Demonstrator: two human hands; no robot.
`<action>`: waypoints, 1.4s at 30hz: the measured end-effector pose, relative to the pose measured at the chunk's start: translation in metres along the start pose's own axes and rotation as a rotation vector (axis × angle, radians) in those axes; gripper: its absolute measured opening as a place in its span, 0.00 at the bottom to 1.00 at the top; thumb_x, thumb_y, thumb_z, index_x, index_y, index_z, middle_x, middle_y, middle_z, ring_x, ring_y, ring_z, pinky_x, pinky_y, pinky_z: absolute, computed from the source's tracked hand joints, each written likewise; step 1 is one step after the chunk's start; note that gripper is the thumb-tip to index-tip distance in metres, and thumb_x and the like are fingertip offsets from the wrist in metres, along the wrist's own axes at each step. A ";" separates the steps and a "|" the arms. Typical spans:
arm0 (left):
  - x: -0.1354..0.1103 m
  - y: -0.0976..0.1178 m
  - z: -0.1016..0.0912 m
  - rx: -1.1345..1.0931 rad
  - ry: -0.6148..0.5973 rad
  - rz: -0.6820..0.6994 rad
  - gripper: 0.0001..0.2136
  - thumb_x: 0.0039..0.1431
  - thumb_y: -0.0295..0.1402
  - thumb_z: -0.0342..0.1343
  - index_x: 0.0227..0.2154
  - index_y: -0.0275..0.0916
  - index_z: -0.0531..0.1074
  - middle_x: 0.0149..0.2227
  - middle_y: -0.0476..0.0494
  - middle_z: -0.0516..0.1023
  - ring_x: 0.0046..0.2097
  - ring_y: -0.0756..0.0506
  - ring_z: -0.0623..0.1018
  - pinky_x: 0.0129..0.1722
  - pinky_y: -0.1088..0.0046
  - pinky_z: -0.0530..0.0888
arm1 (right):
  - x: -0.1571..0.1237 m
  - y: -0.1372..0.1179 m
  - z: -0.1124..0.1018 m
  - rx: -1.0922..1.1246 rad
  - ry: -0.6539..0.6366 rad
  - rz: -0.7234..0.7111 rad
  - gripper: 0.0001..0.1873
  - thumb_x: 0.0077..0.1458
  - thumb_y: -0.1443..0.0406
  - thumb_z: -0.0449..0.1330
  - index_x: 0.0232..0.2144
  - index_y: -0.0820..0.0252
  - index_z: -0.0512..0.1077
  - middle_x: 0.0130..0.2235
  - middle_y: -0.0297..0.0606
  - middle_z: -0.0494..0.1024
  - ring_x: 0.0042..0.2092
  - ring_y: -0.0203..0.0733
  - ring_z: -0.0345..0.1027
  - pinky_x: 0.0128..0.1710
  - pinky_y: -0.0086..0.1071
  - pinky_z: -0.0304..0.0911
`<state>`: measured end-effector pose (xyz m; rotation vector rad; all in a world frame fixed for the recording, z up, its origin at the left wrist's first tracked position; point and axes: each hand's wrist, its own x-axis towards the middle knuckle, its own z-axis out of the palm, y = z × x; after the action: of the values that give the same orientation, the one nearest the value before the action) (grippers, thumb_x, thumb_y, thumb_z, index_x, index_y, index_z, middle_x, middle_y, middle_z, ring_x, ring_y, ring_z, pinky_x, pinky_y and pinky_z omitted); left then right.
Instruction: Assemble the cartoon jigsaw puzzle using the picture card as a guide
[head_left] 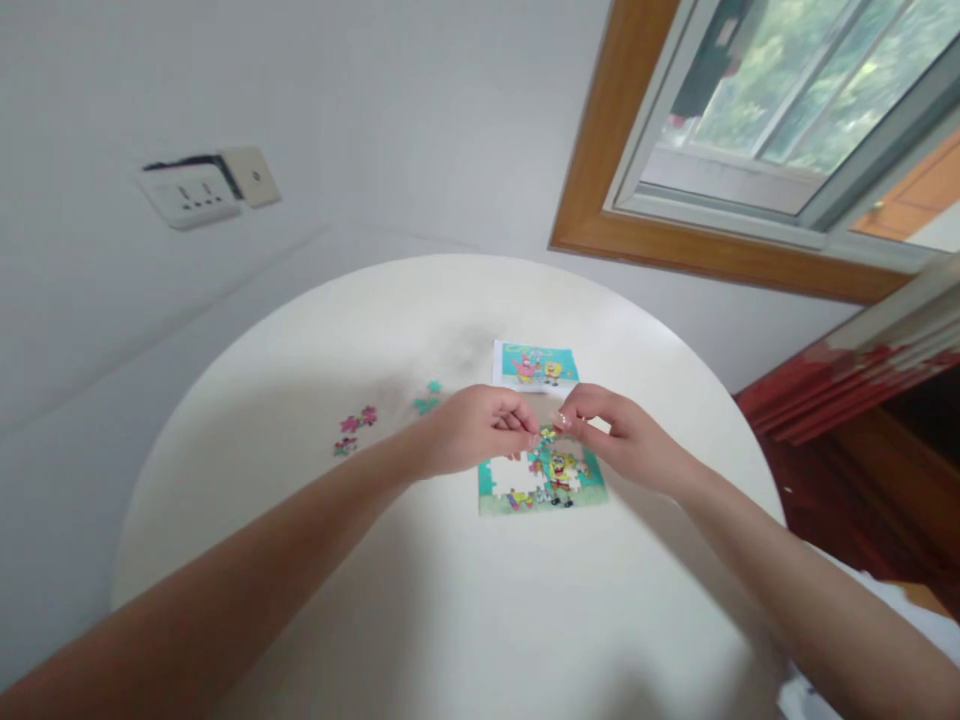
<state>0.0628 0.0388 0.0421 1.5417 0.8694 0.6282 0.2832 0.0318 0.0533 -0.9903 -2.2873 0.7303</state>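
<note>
A partly filled cartoon jigsaw puzzle [592,492] lies on the white round table, with a yellow character on its right side and a white gap at its left. My left hand [480,430] is over the puzzle's upper left, its fingers closed in a pinch. From the right, my right hand [619,435] meets it with thumb and forefinger pinched. A small yellow-green puzzle piece [547,436] shows between the fingertips of both hands. The fingers partly cover the puzzle's top edge.
Behind the hands lies a reference picture card [536,366]. Loose pink pieces [350,424] and teal pieces [425,406] lie left of my left hand on the table [480,620]. A wall, a socket [191,195] and a wood-framed window [675,245] border the far side.
</note>
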 end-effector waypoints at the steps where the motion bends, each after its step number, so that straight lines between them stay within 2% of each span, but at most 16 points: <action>1: 0.003 -0.001 0.005 0.017 -0.001 0.003 0.03 0.49 0.30 0.60 0.28 0.37 0.74 0.25 0.49 0.78 0.28 0.52 0.76 0.30 0.77 0.72 | -0.004 0.003 0.000 -0.003 0.017 0.005 0.12 0.62 0.63 0.55 0.28 0.59 0.73 0.30 0.36 0.72 0.36 0.38 0.66 0.40 0.33 0.60; 6: 0.016 -0.007 0.029 0.008 0.082 -0.017 0.04 0.51 0.31 0.58 0.28 0.36 0.73 0.24 0.50 0.75 0.27 0.52 0.74 0.28 0.76 0.70 | -0.013 0.022 -0.002 0.027 0.043 0.024 0.10 0.60 0.65 0.56 0.26 0.59 0.72 0.30 0.35 0.71 0.35 0.37 0.66 0.37 0.32 0.60; 11: 0.019 -0.010 0.049 0.073 0.200 -0.009 0.07 0.54 0.35 0.56 0.31 0.37 0.73 0.23 0.51 0.73 0.25 0.52 0.72 0.26 0.77 0.66 | -0.019 0.033 -0.012 0.067 -0.035 0.055 0.09 0.59 0.65 0.56 0.27 0.60 0.72 0.31 0.35 0.71 0.34 0.37 0.65 0.37 0.31 0.60; 16: 0.017 -0.017 0.058 0.181 0.366 0.067 0.06 0.55 0.34 0.57 0.31 0.37 0.73 0.27 0.49 0.76 0.28 0.50 0.74 0.27 0.77 0.68 | -0.020 0.035 -0.013 0.038 -0.103 0.026 0.12 0.61 0.65 0.54 0.26 0.60 0.71 0.30 0.35 0.70 0.34 0.37 0.64 0.37 0.32 0.59; 22: 0.012 -0.027 0.057 0.239 0.358 0.121 0.07 0.58 0.34 0.55 0.35 0.38 0.74 0.31 0.46 0.80 0.33 0.48 0.78 0.31 0.76 0.73 | -0.020 0.034 -0.011 0.080 -0.197 0.017 0.15 0.63 0.61 0.55 0.25 0.59 0.71 0.29 0.35 0.70 0.35 0.38 0.64 0.40 0.33 0.61; 30: 0.007 -0.022 0.061 0.219 0.329 0.171 0.07 0.59 0.32 0.54 0.37 0.37 0.73 0.32 0.47 0.78 0.34 0.49 0.77 0.36 0.76 0.73 | -0.021 0.040 -0.010 0.088 -0.201 0.026 0.17 0.65 0.60 0.53 0.26 0.60 0.71 0.28 0.34 0.68 0.34 0.37 0.63 0.38 0.32 0.60; 37: 0.008 -0.031 0.061 0.233 0.361 0.211 0.06 0.59 0.31 0.52 0.38 0.38 0.72 0.33 0.47 0.77 0.36 0.49 0.77 0.38 0.74 0.74 | -0.022 0.034 -0.010 0.100 -0.217 0.034 0.08 0.61 0.63 0.58 0.30 0.59 0.74 0.32 0.35 0.72 0.37 0.37 0.66 0.42 0.33 0.62; 42: 0.008 -0.025 0.064 0.268 0.361 0.212 0.06 0.59 0.32 0.53 0.37 0.38 0.72 0.33 0.48 0.78 0.36 0.49 0.78 0.39 0.75 0.74 | -0.023 0.035 -0.012 0.119 -0.248 0.015 0.08 0.60 0.63 0.59 0.32 0.58 0.76 0.33 0.36 0.72 0.38 0.38 0.66 0.43 0.34 0.63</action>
<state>0.1136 0.0089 0.0064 1.8083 1.1027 0.9980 0.3215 0.0380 0.0330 -0.9061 -2.4133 1.0336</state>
